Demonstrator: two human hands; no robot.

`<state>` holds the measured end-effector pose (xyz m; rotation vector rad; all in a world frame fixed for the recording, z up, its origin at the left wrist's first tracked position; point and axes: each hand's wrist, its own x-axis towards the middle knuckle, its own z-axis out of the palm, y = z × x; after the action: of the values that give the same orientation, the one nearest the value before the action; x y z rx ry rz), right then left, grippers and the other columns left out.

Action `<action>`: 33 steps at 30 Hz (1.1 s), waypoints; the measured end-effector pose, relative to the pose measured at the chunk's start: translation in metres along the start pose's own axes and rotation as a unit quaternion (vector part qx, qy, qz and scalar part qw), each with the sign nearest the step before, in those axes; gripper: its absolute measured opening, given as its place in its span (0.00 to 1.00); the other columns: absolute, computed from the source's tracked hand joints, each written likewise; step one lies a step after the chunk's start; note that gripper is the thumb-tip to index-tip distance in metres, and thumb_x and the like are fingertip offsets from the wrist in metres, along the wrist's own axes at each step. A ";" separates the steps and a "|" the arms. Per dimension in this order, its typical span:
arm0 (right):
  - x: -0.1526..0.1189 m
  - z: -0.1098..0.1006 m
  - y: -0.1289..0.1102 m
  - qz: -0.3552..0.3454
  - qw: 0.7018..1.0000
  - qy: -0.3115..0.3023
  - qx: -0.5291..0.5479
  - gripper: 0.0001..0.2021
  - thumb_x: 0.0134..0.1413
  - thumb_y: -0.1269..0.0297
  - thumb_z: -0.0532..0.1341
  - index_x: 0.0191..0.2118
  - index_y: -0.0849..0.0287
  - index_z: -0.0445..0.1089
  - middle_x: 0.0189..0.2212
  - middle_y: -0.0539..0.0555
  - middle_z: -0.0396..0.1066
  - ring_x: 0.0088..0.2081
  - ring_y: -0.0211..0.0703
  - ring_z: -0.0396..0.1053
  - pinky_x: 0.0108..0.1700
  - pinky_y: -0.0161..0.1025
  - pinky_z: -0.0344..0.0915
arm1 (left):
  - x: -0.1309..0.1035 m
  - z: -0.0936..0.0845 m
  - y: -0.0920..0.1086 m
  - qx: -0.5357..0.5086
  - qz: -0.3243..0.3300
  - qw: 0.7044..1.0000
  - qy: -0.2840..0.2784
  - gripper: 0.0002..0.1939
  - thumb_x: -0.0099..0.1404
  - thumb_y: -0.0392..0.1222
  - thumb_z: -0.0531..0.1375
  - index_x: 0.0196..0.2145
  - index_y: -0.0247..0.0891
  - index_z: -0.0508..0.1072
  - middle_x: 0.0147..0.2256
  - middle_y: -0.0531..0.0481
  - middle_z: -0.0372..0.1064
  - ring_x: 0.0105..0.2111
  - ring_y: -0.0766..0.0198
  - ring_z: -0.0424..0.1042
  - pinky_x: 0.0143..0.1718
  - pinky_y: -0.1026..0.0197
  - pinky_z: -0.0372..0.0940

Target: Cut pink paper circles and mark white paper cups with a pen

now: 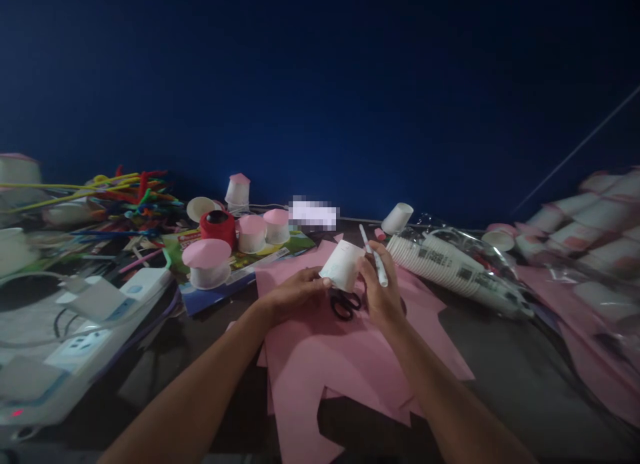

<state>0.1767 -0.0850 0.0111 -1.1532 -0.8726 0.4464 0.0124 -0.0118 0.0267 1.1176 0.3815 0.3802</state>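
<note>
Between my hands is a white paper cup (343,265), turned upside down and tilted. My left hand (299,292) closes on its lower left rim, thumb in front. My right hand (381,284) is at the cup's right side and has a white marker pen (374,256) between its fingers, the pen slanting up to the left. Whether the right fingertips touch the cup I cannot tell. Just below the cup, black-handled scissors (345,307) lie on cut sheets of pink paper (300,364); their blades are hidden.
White cups with pink paper tops (207,254) stand at the left beside a red and black object (218,227). Colourful pipe cleaners (135,191) are heaped farther left, above a white power strip (75,347). A bagged stack of paper cups (445,267) lies right; more cups (595,214) pile beyond.
</note>
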 end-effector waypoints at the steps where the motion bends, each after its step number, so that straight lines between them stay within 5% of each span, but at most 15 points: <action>1: 0.001 0.000 -0.001 0.007 1.000 0.006 0.013 0.27 0.51 0.53 0.63 0.56 0.50 0.61 0.44 0.54 0.71 0.46 0.48 0.69 0.49 0.49 0.66 | 0.001 -0.001 -0.001 -0.008 -0.003 1.000 0.003 0.23 0.54 0.50 0.67 0.40 0.31 0.69 0.19 0.58 0.57 0.17 0.75 0.53 0.19 0.68 0.47; 5: 0.005 0.003 -0.010 -0.016 0.992 0.038 0.116 0.27 0.57 0.50 0.56 0.60 0.51 0.56 0.40 0.54 0.73 0.44 0.45 0.71 0.51 0.51 0.64 | 0.002 -0.006 -0.002 -0.059 0.000 0.998 0.037 0.17 0.56 0.50 0.65 0.35 0.36 0.67 0.17 0.62 0.50 0.15 0.76 0.49 0.18 0.69 0.45; 12: 0.000 0.008 -0.029 -0.016 0.972 -0.040 0.230 0.21 0.57 0.44 0.52 0.44 0.53 0.71 0.28 0.50 0.72 0.32 0.40 0.70 0.46 0.47 0.66 | 0.005 -0.008 -0.001 -0.039 0.034 0.993 0.103 0.19 0.56 0.53 0.64 0.39 0.37 0.70 0.17 0.61 0.52 0.16 0.75 0.51 0.19 0.70 0.46; 16: -0.007 0.007 -0.032 0.001 0.974 -0.092 0.208 0.18 0.59 0.48 0.53 0.40 0.55 0.73 0.20 0.47 0.67 0.29 0.39 0.69 0.47 0.46 0.66 | 0.008 -0.008 -0.003 -0.057 0.061 0.991 0.108 0.19 0.53 0.52 0.66 0.36 0.36 0.70 0.17 0.61 0.53 0.16 0.75 0.51 0.18 0.69 0.45; 21: -0.011 0.002 -0.025 0.017 0.986 -0.116 0.115 0.08 0.56 0.60 0.58 0.37 0.56 0.72 0.20 0.46 0.68 0.25 0.36 0.65 0.33 0.37 0.63 | 0.010 -0.008 -0.003 -0.057 0.052 0.990 0.118 0.19 0.53 0.55 0.65 0.32 0.35 0.71 0.16 0.61 0.51 0.15 0.75 0.49 0.17 0.68 0.44; 33: -0.011 0.000 -0.022 0.003 0.988 -0.146 0.051 0.07 0.55 0.64 0.58 0.35 0.57 0.73 0.20 0.47 0.66 0.23 0.35 0.62 0.25 0.33 0.57 | 0.010 -0.009 -0.004 -0.064 0.065 0.989 0.121 0.19 0.54 0.55 0.65 0.33 0.35 0.71 0.15 0.61 0.49 0.14 0.76 0.49 0.17 0.69 0.42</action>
<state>0.1677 -0.1012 0.0275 -1.0111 -1.0857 0.6689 0.0176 -0.0013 0.0184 0.9754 0.4915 0.6495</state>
